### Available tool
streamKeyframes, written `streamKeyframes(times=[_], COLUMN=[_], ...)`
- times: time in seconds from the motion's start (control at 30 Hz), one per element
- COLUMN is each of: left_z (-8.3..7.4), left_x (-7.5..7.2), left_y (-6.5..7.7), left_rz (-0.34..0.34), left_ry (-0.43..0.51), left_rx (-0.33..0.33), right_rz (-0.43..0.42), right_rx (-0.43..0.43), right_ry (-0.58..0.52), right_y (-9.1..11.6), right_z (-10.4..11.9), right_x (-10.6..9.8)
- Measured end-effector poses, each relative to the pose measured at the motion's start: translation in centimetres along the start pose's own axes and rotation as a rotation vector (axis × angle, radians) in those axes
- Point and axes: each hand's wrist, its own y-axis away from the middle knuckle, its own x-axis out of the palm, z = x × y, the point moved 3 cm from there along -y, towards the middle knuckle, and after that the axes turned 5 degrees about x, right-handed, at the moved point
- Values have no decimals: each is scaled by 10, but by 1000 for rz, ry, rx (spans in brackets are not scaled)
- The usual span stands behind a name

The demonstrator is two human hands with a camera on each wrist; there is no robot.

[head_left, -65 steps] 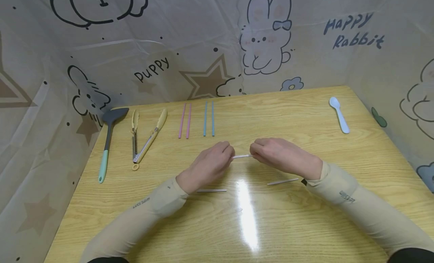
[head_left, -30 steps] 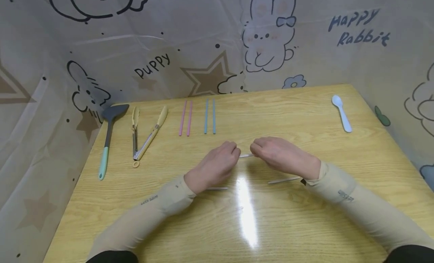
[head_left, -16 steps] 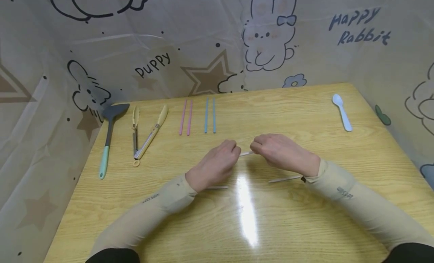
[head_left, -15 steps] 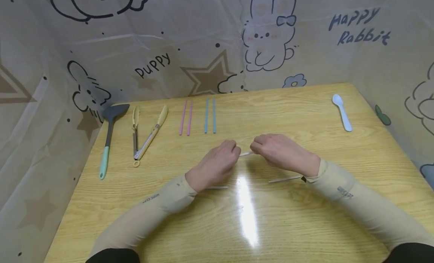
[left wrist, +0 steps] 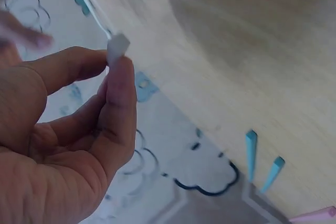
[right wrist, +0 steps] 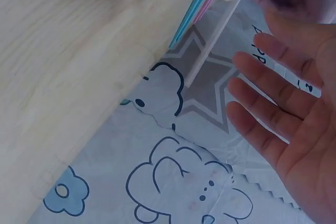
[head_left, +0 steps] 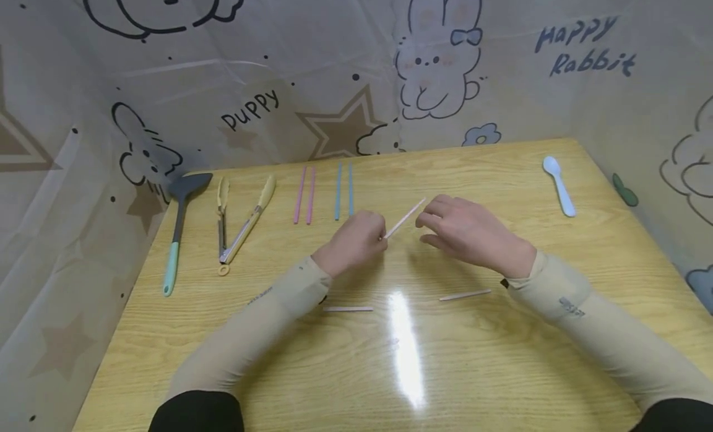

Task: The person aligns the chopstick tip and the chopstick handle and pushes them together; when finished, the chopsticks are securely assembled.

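My left hand (head_left: 352,241) pinches one end of a thin, pale stick (head_left: 405,218), which slants up and to the right above the table. Its blunt, angular end (left wrist: 118,44) shows between thumb and fingertip in the left wrist view. To the right of the stick, my right hand (head_left: 470,232) is held apart with relaxed fingers and holds nothing; the right wrist view shows its spread fingers beside the long pale stick (right wrist: 218,38). Two more pale sticks lie below the hands, a left one (head_left: 348,309) and a right one (head_left: 465,295).
Behind the left hand lie two pink sticks (head_left: 299,195) and two blue sticks (head_left: 338,192). Further left are opened tongs (head_left: 241,235) and a spatula (head_left: 177,231) with a mint handle. A light-blue spoon (head_left: 559,187) lies at the far right, near a printed cloth backdrop (head_left: 518,104).
Both hands held the pale stick between them; the right hand has let go and loosened its fingers. The left hand has moved up slightly, and the stick now tilts upward.
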Motion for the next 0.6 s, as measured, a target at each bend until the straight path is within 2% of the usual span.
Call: streamKeyframes(times=[0.13, 0.23, 0.37, 0.47, 0.6], left_z=[17, 31, 49, 59, 66], left_x=[-9, -12, -14, -13, -12], left_y=[-18, -32, -49, -61, -76], left_rz=[29, 40, -8, -50, -84], left_ry=[127, 168, 200, 220, 216], left_rx=[-128, -227, -342, -392, -421], right_rz=[19, 31, 44, 61, 75], right_rx=[-16, -19, -16, -18, -22], right_ry=[-23, -28, -30, -32, -27], right_y=[3, 6, 7, 8, 9], right_z=[2, 3, 4, 6, 7], right_x=[3, 6, 9, 10, 12])
